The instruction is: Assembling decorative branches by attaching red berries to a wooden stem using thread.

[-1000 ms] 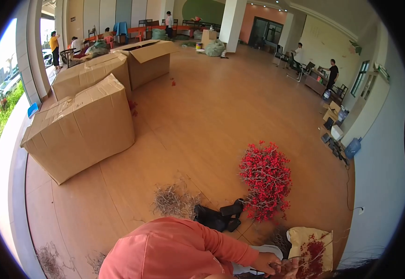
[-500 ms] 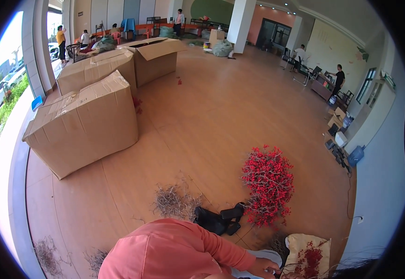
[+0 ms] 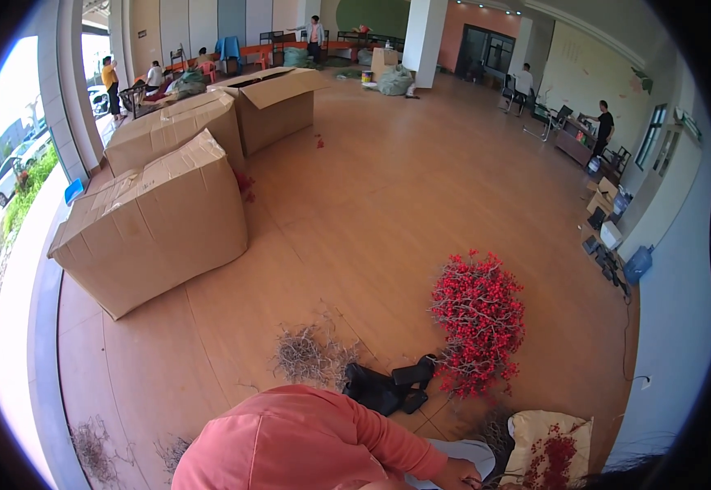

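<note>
My left hand (image 3: 456, 472) is at the lower edge, fingers curled in beside a thin, dark twig (image 3: 474, 483); the edge cuts it off, so I cannot tell whether I am pinching it. Of my right hand (image 3: 513, 487) only a sliver seems to show, and I cannot tell its state. Just right of them, loose red berries (image 3: 555, 459) lie on a tan sheet (image 3: 527, 426) on the floor (image 3: 372, 237). My pink sleeve (image 3: 384, 437) crosses above pale grey cloth (image 3: 457, 448). Beyond the sheet stands a bushy bunch of red-berried branches (image 3: 478, 327), with a black bundle (image 3: 372, 389) to its lower left and a heap of bare grey twigs (image 3: 313, 356) next to that. Farther off to my left are three big cardboard boxes (image 3: 155, 233); far right, a person in black (image 3: 604, 126) stands at a desk (image 3: 574, 145), and a blue water jug (image 3: 639, 265) sits by the wall.
</note>
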`<state>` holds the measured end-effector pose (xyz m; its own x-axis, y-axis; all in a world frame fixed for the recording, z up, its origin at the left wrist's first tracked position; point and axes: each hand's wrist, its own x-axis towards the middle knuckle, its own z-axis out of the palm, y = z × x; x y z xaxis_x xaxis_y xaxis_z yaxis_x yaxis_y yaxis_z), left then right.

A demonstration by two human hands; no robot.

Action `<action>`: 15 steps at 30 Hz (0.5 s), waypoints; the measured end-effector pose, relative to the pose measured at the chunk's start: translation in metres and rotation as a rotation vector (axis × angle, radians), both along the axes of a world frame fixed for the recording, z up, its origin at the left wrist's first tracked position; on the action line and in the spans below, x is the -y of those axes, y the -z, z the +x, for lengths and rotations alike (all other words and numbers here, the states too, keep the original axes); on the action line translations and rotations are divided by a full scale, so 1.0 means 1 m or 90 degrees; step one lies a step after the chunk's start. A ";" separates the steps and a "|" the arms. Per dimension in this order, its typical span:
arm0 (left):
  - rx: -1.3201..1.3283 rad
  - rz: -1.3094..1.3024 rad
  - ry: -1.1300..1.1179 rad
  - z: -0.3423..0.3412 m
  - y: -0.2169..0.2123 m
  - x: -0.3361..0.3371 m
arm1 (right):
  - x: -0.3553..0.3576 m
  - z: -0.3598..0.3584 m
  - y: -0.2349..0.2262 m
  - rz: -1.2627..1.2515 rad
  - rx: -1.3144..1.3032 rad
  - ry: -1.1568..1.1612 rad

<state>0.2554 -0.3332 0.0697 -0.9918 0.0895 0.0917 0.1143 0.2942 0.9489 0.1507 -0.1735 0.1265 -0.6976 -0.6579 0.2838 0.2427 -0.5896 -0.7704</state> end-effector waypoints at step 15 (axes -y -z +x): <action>0.159 0.427 0.014 0.002 -0.040 -0.021 | -0.050 0.017 -0.024 0.050 0.001 0.250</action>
